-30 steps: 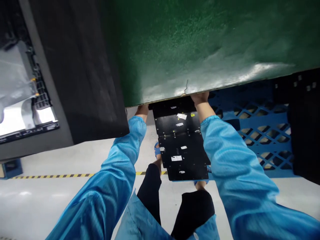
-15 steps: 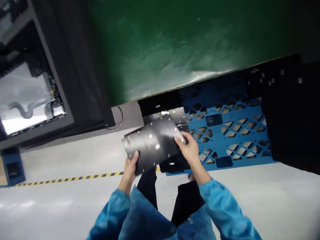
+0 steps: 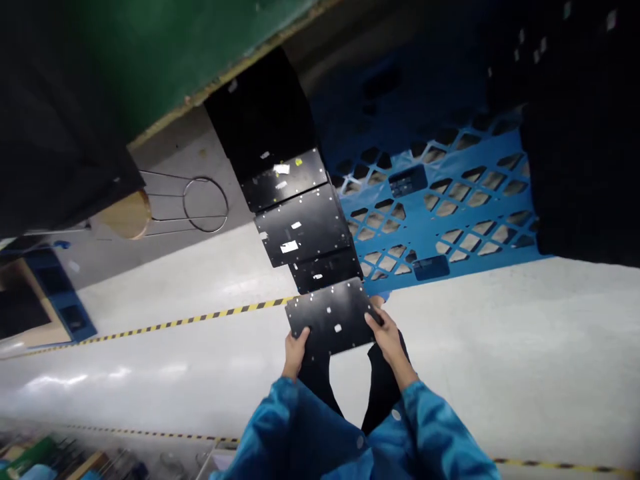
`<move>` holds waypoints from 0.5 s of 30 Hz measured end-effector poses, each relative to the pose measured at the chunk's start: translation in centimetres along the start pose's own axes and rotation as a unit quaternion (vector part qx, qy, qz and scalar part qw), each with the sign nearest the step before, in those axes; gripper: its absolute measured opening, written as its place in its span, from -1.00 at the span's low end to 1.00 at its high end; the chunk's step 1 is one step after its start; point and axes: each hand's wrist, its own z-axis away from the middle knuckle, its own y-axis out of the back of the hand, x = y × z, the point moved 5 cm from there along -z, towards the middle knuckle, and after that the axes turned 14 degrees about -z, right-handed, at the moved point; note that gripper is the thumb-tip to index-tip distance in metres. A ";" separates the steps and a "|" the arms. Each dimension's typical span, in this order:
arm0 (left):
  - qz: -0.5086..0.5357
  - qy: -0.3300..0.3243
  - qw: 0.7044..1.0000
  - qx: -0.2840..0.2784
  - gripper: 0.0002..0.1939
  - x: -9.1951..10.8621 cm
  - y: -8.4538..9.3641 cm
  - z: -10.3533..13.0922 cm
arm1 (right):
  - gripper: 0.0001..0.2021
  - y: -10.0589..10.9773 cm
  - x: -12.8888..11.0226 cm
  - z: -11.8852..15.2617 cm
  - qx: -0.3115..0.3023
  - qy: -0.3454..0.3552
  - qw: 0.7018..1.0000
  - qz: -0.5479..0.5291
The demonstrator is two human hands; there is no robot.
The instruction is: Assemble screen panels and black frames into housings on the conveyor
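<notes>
Between my hands is a flat black panel (image 3: 320,317) with small pale holes along its edges and two larger ones near the middle. My left hand (image 3: 296,352) grips its lower left corner, thumb on top and fingers underneath. At the right edge, my right hand (image 3: 387,333) is closed in the same way. Just beyond the held panel lie stacked black panels (image 3: 305,220), in a row running under the green-topped table (image 3: 200,47). Some carry white scraps, and one shows a yellow mark. Whether I hold one panel or several together, I cannot tell.
A blue lattice pallet (image 3: 430,200) lies to the right of the stacks, with a dark block (image 3: 585,147) beyond it. On the left are a round stool (image 3: 127,215) with a metal ring and a blue crate (image 3: 60,300). Yellow-black tape (image 3: 200,323) crosses the pale floor.
The view has swung down and away from the green table, showing more floor and the stacks. The panel, bowed and tilted before, is now flat and nearer my legs, still in both hands.
</notes>
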 end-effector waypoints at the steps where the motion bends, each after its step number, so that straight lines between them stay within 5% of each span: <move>1: 0.005 -0.009 1.000 -0.001 -0.54 0.6 -0.9 -2.2 | -0.38 -0.8 0.9 -2.0 0.001 0.001 1.000 -0.006; 7: 0.006 -0.065 0.998 -0.006 -0.58 5.5 -2.0 -12.7 | -0.34 -6.7 2.4 -10.8 0.006 0.060 0.997 -0.043; 11: 0.004 -0.080 0.997 -0.022 -0.58 6.8 -1.3 -14.2 | -0.33 -7.5 3.6 -9.9 0.096 0.059 0.992 -0.054; 15: 0.120 -0.053 0.991 -0.014 -0.38 8.2 0.5 -14.5 | -0.24 -9.8 5.7 -7.8 0.148 -0.073 0.952 -0.257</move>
